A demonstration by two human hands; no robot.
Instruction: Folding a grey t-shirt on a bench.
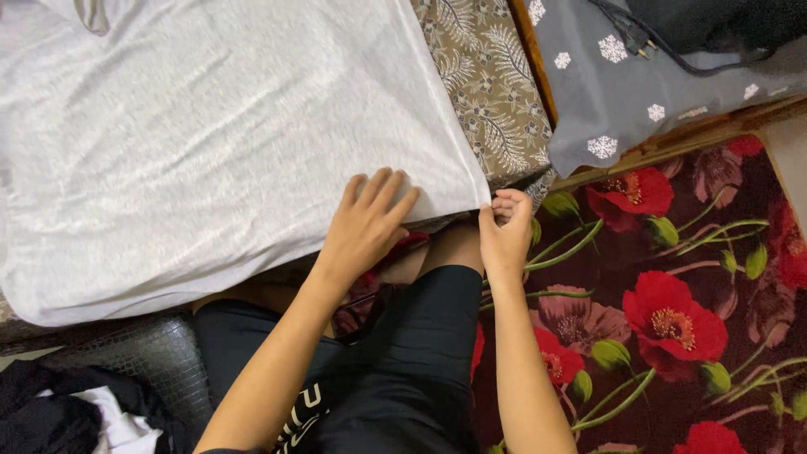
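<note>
Your knees and black shorts hide the near edge of the bed at lower centre. Your left hand [367, 220] lies flat, fingers spread, on the white cloth [210, 143]; your right hand [505, 231] pinches its lower right corner. The cloth spreads toward the upper left, cut off at the frame's top. Beyond it lie a leaf-patterned sheet [492, 92] and a red flowered rug [672, 286].

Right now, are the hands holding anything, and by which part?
The right hand pinches the light grey garment at its near corner; the left hand lies flat on its edge.
</note>
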